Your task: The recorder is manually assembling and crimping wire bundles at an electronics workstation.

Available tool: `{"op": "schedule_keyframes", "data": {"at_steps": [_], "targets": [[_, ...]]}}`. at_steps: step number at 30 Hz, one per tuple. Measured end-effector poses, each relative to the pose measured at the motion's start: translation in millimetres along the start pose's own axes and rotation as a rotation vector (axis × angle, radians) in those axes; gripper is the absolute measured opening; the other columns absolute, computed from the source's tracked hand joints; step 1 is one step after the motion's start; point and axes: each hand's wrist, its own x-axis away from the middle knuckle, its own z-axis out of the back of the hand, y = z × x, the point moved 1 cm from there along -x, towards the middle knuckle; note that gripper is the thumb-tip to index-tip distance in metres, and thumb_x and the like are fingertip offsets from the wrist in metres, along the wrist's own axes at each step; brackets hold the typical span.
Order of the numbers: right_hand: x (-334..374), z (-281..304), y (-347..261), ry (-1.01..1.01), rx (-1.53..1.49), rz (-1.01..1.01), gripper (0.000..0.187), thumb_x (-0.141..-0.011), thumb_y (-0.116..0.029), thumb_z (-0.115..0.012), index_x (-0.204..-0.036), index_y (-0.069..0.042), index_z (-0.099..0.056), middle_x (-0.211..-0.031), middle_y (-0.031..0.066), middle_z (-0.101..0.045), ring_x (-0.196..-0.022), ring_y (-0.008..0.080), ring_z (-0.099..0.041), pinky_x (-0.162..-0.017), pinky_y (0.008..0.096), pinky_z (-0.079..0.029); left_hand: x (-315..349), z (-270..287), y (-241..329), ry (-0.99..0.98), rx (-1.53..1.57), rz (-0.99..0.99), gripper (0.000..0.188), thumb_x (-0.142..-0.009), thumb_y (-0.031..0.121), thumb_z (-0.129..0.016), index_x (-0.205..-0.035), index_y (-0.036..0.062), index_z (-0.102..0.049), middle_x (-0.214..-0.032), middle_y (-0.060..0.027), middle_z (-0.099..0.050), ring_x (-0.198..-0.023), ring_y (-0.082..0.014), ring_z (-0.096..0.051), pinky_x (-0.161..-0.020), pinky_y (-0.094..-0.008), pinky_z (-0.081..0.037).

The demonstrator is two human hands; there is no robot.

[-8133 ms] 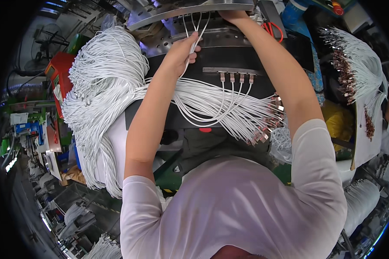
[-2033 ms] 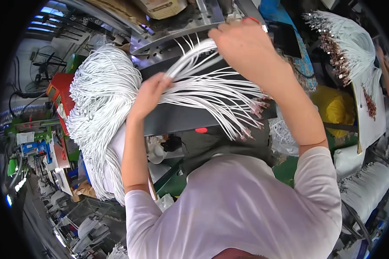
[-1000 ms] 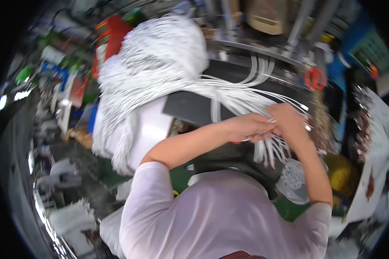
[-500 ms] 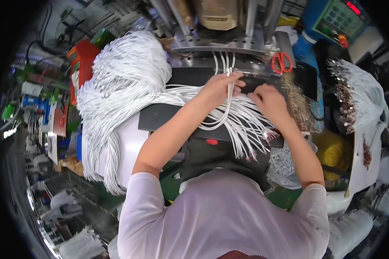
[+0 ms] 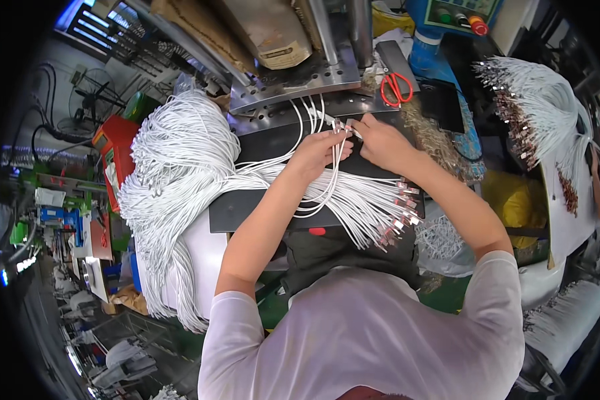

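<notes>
My left hand (image 5: 319,155) is closed round a few white cables (image 5: 330,183), whose ends stick out past its thumb. Right beside it, my right hand (image 5: 385,143) pinches at the small connector ends (image 5: 349,129) of these cables. Its fingertips partly cover the piece between them. Below both hands a fanned bundle of white cables (image 5: 360,203) lies across a black board (image 5: 247,212), with metal-tipped ends (image 5: 400,217) toward the right. Several more cables run from the metal press plate (image 5: 300,87) just beyond my hands.
A large heap of white cables (image 5: 180,137) stands on the left. Red-handled scissors (image 5: 397,90) lie beside the press, near a pile of brownish scraps (image 5: 440,143). A blue control box (image 5: 440,17) is at the back right. Another cable bundle (image 5: 547,100) lies at the far right.
My right hand has moved from above the fanned cables to the connector ends beside my left hand. My left hand keeps its hold. The whole view has tilted and shifted.
</notes>
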Motion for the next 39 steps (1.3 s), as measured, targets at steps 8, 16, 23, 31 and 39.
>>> {"op": "schedule_keyframes", "data": {"at_steps": [8, 16, 23, 31, 39], "targets": [[4, 4, 15, -0.235, -1.200, -0.907, 0.040, -0.094, -0.016, -0.052, -0.127, 0.001, -0.065, -0.092, 0.0079, -0.067, -0.062, 0.0152, -0.057, -0.056, 0.0317, -0.047, -4, -19, -6, -0.035, -0.280, 0.036, 0.025, -0.094, 0.025, -0.076, -0.104, 0.0029, -0.071, -0.084, -0.0010, -0.067, -0.075, -0.0127, -0.066, -0.073, -0.0256, -0.053], [11, -11, 0, -0.034, -0.812, -0.721, 0.039, -0.094, -0.024, -0.050, -0.118, -0.004, -0.074, -0.098, 0.0170, -0.075, -0.092, 0.0301, -0.072, -0.085, 0.0371, -0.053, 1, -24, -7, -0.086, -0.287, -0.033, 0.019, -0.092, 0.023, -0.077, -0.097, 0.0052, -0.071, -0.085, -0.0006, -0.068, -0.075, -0.0105, -0.066, -0.073, -0.0243, -0.052], [12, -5, -3, 0.021, -0.917, -0.778, 0.041, -0.095, -0.026, -0.047, -0.118, -0.005, -0.073, -0.099, 0.0154, -0.076, -0.094, 0.0309, -0.072, -0.087, 0.0383, -0.053, 5, -27, -3, -0.076, -0.294, -0.004, 0.020, -0.093, 0.023, -0.076, -0.101, 0.0051, -0.071, -0.087, -0.0003, -0.069, -0.076, -0.0097, -0.066, -0.074, -0.0240, -0.053], [14, -8, 7, 0.000, -0.897, -0.587, 0.035, -0.089, -0.020, -0.061, -0.118, -0.002, -0.072, -0.094, 0.0128, -0.076, -0.083, 0.0205, -0.071, -0.080, 0.0330, -0.053, 2, -22, -3, -0.005, -0.218, -0.024, 0.022, -0.098, 0.026, -0.070, -0.101, 0.0037, -0.072, -0.081, 0.0016, -0.065, -0.070, -0.0084, -0.061, -0.066, -0.0233, -0.050], [18, -9, 15, -0.080, -0.942, -0.591, 0.038, -0.085, -0.019, -0.068, -0.117, 0.001, -0.072, -0.089, 0.0111, -0.075, -0.079, 0.0163, -0.070, -0.076, 0.0309, -0.053, -6, -11, -5, -0.099, -0.285, 0.042, 0.023, -0.099, 0.027, -0.067, -0.103, 0.0051, -0.074, -0.076, 0.0042, -0.060, -0.063, -0.0067, -0.054, -0.060, -0.0214, -0.043]]}}
